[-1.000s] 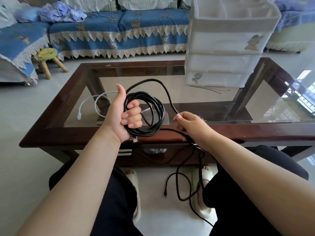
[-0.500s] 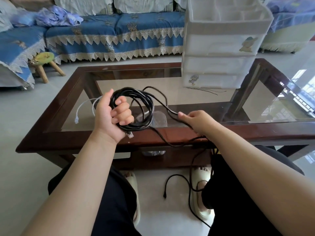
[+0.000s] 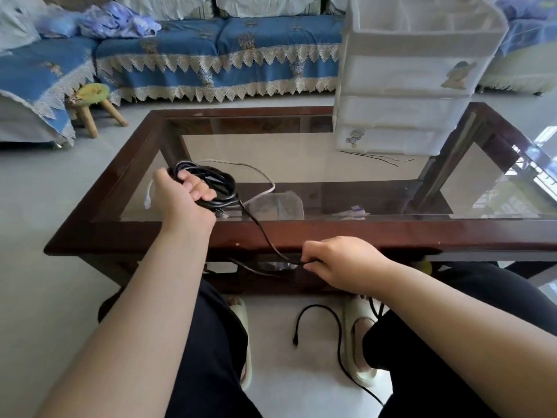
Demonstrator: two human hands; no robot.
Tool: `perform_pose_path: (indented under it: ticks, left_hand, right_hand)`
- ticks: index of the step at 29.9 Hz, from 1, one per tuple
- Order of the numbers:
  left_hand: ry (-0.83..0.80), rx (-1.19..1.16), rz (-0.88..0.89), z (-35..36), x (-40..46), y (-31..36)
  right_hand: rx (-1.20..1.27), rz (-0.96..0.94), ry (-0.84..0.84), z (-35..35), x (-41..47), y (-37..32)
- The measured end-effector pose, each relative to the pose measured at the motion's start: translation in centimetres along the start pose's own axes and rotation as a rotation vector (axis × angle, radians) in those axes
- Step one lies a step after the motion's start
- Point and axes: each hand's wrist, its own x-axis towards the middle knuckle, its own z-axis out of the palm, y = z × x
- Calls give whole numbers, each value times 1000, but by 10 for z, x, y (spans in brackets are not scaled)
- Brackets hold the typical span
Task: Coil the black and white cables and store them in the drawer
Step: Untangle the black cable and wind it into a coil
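My left hand point(image 3: 185, 203) is closed around a bundle of loops of the black cable point(image 3: 211, 182), fingers curled through the coil and holding it just above the glass of the coffee table point(image 3: 391, 233). From the coil one strand runs down across the table's near wooden edge to my right hand point(image 3: 340, 267), which pinches it between thumb and fingertips just below and in front of that edge. The rest of the black cable hangs past my right knee and trails on the floor between my slippers point(image 3: 358, 333), its free plug end lying on the tiles. The white cable point(image 3: 256, 173) lies loose on the glass, curving behind my left hand. The white plastic drawer unit point(image 3: 416, 86) stands on the table's far right, its drawers closed.
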Motion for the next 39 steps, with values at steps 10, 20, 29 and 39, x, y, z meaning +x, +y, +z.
perform_pose_path:
  ticks: [10, 20, 29, 39]
  left_hand:
    - [-242, 775, 127, 12, -12, -44]
    - [-446, 1060, 50, 5, -25, -70]
    - [-452, 894, -341, 9, -38, -86]
    - [-348, 716, -344, 8, -40, -83]
  right_hand:
    - [296, -187, -5, -17, 10, -18]
    - [482, -187, 154, -28, 13, -11]
    - [351, -78, 421, -24, 12, -8]
    - [273, -110, 459, -24, 9, -9]
